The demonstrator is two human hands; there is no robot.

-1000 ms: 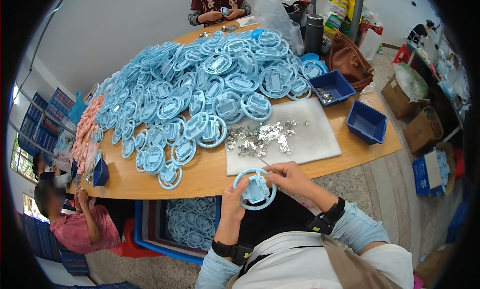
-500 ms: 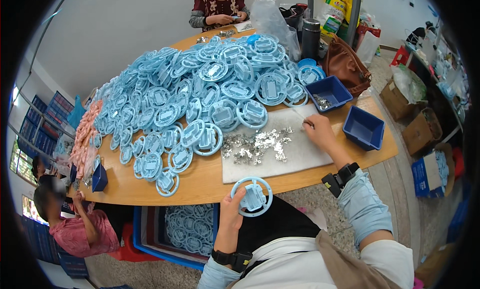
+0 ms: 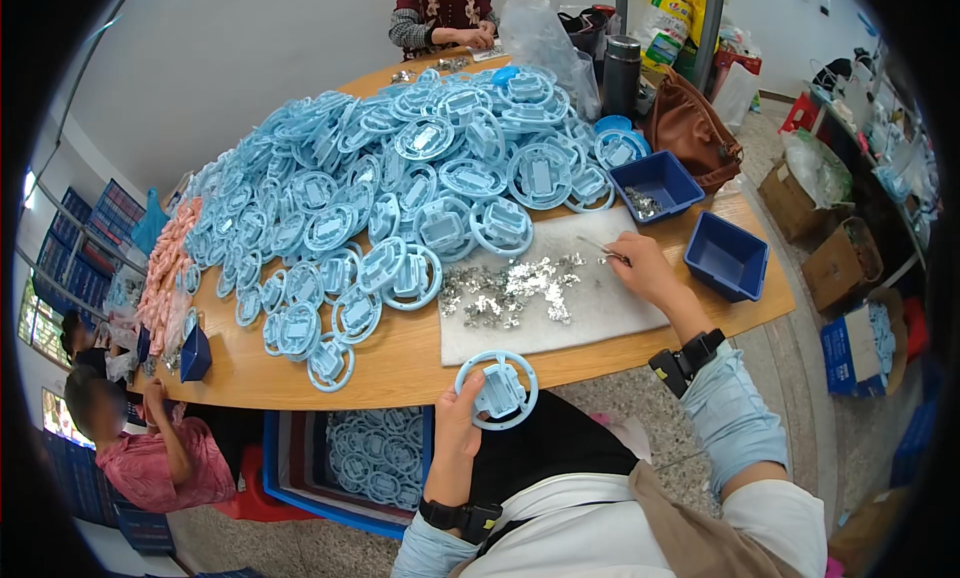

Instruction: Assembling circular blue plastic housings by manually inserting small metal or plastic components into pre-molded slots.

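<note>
At the table's near edge, my left hand (image 3: 460, 423) grips a light blue plastic toy steering wheel (image 3: 503, 403) by its left rim, its inner side with molded compartments facing up. Over the right part of a white mat (image 3: 620, 313), my right hand (image 3: 645, 265) pinches slim tweezers (image 3: 597, 245), pointing left toward small shiny metal pieces (image 3: 530, 283) spread on the mat. The tips are too small to tell whether they hold a piece. Just beyond the mat, a large heap of similar blue wheels (image 3: 335, 223) covers much of the table.
One blue bin (image 3: 675, 183) holding metal pieces and another blue bin (image 3: 728, 258) stand right of the mat. Behind them are a brown bag (image 3: 690, 133) and a dark flask (image 3: 621, 78). Pink parts (image 3: 170, 273) lie at left. Below, a crate (image 3: 350, 513) holds wheels. Two co-workers sit nearby.
The tweezers in my right hand have tilted lower toward the metal pieces, and that hand has shifted slightly. My left hand still holds the wheel, a little further left.
</note>
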